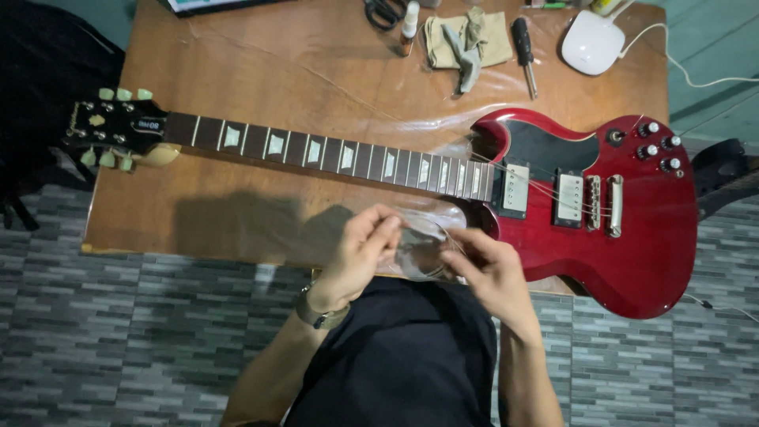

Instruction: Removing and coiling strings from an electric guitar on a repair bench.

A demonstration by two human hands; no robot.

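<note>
Hands at table edge (198, 249): left hand (360, 253) and right hand (490, 269) pinch clear packet (423, 249); guitar (553, 205) just beyond.

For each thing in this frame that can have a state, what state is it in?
Left hand: fingers pinch a clear plastic packet.
Right hand: fingers grip the packet's other side.
Clear plastic packet: held up between both hands, coiled wire inside.
Red electric guitar: lying flat, face up, strings loose.
Screwdriver: lying unused.
Cloth: crumpled.
Small bottle: capped.
Scissors: lying, blades hidden.
</note>
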